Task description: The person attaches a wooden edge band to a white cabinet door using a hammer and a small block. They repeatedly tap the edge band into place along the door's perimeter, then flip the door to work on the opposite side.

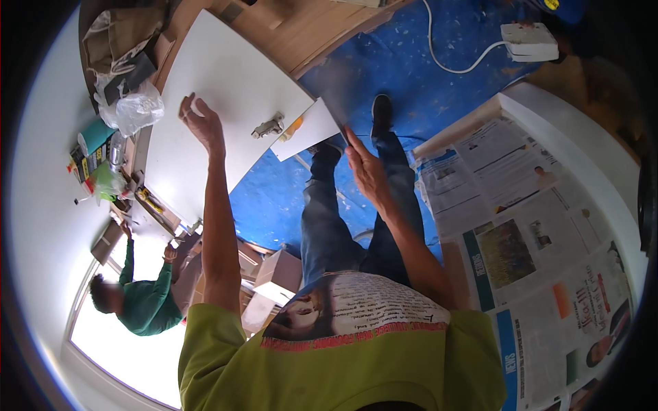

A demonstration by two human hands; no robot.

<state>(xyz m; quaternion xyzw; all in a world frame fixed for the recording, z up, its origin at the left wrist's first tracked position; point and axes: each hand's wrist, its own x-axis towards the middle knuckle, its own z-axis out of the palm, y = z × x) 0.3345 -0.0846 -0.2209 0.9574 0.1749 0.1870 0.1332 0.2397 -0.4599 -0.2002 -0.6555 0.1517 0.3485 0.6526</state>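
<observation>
My left hand point(203, 127) is raised over a large white board point(205, 75), its fingers apart and nothing in them. On the board's near part sits a metal cabinet hinge point(268, 127). Close to that, a small yellow thing point(291, 130) rests on a smaller white piece point(308, 129); its kind is unclear. My right hand point(368, 171) is closed round a thin dark tool point(345, 135) by the corner of the white piece. The tool's far end is smeared by motion, so I cannot tell its kind.
Blue sheeting point(274, 205) covers the floor under my feet. Newspaper point(507, 226) lines a surface at right. A white socket box point(529, 42) with a cable lies far right. Plastic bags point(137, 109) and tools crowd the left; a person in green point(147, 305) works there.
</observation>
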